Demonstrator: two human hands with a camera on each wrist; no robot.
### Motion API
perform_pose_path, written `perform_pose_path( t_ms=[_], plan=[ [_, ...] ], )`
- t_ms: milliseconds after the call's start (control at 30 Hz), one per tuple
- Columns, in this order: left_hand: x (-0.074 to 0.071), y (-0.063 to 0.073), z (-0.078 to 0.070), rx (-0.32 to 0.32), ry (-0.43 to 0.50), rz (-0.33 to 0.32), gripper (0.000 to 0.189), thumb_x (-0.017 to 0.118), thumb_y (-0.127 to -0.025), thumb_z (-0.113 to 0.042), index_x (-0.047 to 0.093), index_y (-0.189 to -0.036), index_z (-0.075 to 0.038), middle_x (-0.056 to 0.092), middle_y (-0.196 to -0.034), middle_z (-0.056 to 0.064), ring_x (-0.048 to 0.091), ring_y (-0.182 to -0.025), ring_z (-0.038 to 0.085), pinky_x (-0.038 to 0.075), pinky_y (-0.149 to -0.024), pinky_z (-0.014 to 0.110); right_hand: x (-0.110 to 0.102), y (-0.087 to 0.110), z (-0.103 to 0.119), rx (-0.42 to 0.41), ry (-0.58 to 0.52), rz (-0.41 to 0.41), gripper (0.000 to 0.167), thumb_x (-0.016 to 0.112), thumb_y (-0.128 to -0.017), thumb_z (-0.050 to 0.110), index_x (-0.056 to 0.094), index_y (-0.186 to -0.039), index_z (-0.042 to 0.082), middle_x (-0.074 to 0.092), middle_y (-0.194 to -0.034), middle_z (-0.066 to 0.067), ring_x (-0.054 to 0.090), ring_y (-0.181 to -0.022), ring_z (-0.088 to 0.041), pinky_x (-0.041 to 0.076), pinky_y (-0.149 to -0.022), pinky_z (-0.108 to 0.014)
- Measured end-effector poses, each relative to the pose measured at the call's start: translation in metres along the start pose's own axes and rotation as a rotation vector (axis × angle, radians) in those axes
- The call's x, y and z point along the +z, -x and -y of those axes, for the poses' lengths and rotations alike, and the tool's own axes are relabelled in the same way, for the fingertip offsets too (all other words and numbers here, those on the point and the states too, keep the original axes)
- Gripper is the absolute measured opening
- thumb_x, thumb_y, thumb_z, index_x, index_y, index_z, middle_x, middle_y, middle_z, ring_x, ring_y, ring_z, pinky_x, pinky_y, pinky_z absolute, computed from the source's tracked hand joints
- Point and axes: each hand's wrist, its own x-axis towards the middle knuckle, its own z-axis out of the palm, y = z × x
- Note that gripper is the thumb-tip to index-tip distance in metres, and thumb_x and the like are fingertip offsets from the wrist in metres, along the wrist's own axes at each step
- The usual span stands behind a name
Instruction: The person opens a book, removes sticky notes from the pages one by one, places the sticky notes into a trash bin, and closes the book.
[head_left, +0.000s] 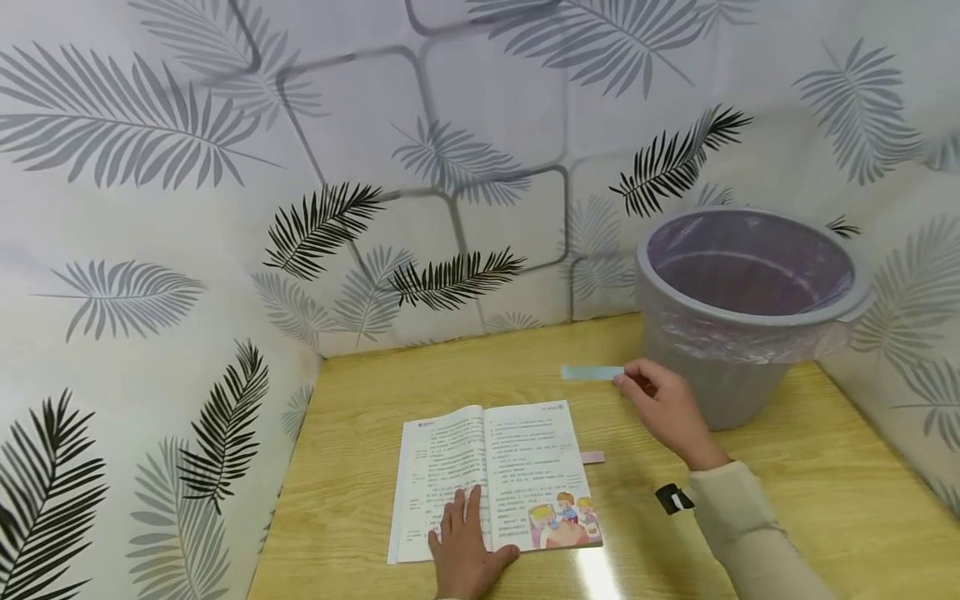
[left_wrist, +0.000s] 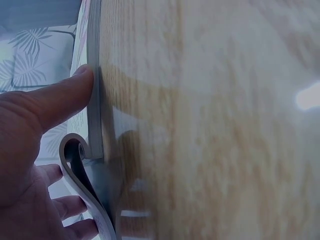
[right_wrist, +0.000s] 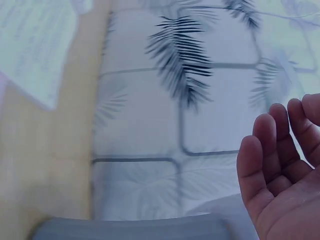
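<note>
One blue strip (head_left: 591,372), long axis sideways, pointing left from right-hand grip (head_left: 670,410)

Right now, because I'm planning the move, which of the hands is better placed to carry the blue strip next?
The right hand, probably: it pinches one end of the blue strip, near the bin. The left hand rests on the open book, away from the strip.

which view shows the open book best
The head view: it shows the open book from above, whole except where the left hand covers it. The left wrist view shows mostly its edge, side-on; the right wrist view shows only a blurred, cut-off part at upper left.
</note>
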Motion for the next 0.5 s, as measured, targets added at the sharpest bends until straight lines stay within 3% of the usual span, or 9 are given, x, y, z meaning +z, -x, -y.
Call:
perform_pose_path(
  t_ms=[167, 300, 400, 500],
  plan=[
    [-0.003, 0.002, -0.001, 0.007, 0.007, -0.004, 0.107, 0.087, -0.063, -0.053, 0.04, -0.15, -0.013, 0.038, -0.156, 0.02, 0.035, -0.142, 0.047, 0.024, -0.106, 0.079, -0.023, -0.01, 0.026, -0.165, -0.021, -0.162, 0.005, 0.063, -0.094, 0.005, 0.068, -0.093, 0.005, 0.063, -0.084, -0.002, 0.053, -0.073, 0.003, 0.044, -0.069, -0.011],
    [-0.003, 0.002, 0.0, 0.011, 0.0, -0.011, 0.108, 0.087, -0.063, -0.053, 0.039, -0.15, -0.013, 0.038, -0.156, 0.02, 0.036, -0.142, 0.047, 0.024, -0.106, 0.079, -0.038, -0.021, 0.033, -0.265, -0.068, -0.376, 0.006, 0.065, -0.09, 0.0, 0.069, -0.087, -0.002, 0.064, -0.088, 0.012, 0.052, -0.081, 0.008, 0.041, -0.076, -0.01],
    [-0.002, 0.001, 0.0, 0.009, -0.005, -0.011, 0.108, 0.086, -0.063, -0.055, 0.039, -0.151, -0.013, 0.037, -0.157, 0.02, 0.035, -0.143, 0.046, 0.025, -0.106, 0.079, -0.049, -0.027, 0.033, -0.274, -0.058, -0.564, 0.012, 0.065, -0.089, 0.003, 0.068, -0.084, -0.008, 0.067, -0.086, 0.01, 0.047, -0.087, 0.008, 0.036, -0.082, -0.015],
    [-0.001, 0.0, 0.001, 0.009, -0.005, -0.007, 0.108, 0.086, -0.063, -0.055, 0.039, -0.151, -0.013, 0.037, -0.157, 0.02, 0.035, -0.143, 0.046, 0.025, -0.106, 0.078, -0.06, -0.029, 0.029, -0.218, 0.043, -0.696, 0.019, 0.063, -0.09, 0.008, 0.068, -0.086, -0.01, 0.071, -0.085, -0.009, 0.047, -0.09, -0.001, 0.032, -0.087, -0.027]
  ],
)
